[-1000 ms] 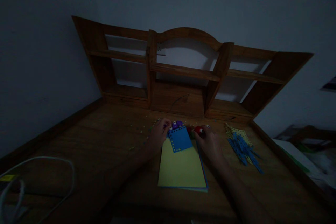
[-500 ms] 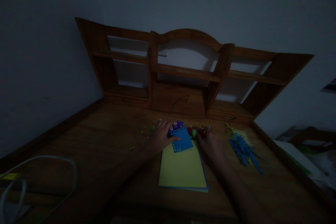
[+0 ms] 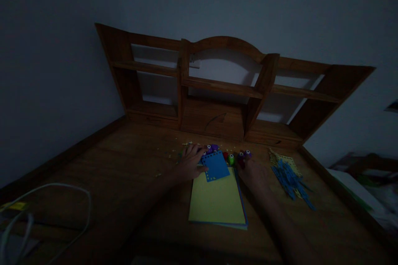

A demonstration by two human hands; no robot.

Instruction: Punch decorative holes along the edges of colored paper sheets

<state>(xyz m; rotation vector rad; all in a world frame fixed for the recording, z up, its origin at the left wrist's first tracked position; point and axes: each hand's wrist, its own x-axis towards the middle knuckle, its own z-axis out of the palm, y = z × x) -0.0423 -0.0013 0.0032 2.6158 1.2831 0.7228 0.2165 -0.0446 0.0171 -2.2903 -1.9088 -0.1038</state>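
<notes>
The scene is dim. A small blue square card with punched holes along its edges (image 3: 215, 166) lies on the top of a yellow paper stack (image 3: 217, 201) on the wooden desk. My left hand (image 3: 190, 163) rests at the card's left edge, thumb touching it, fingers reaching to a purple punch (image 3: 212, 148). My right hand (image 3: 253, 172) lies flat beside the stack, fingertips at a red punch (image 3: 241, 157). A green punch (image 3: 231, 158) sits between the hands.
A wooden shelf unit (image 3: 224, 87) stands at the back of the desk. Blue paper strips on a punched yellow sheet (image 3: 287, 174) lie to the right. Small paper bits (image 3: 169, 154) are scattered near the left hand. A white cable (image 3: 46, 211) loops at the near left.
My right hand has let go of the red punch and flattened on the desk. The left hand has spread out against the blue card. The view shifted slightly.
</notes>
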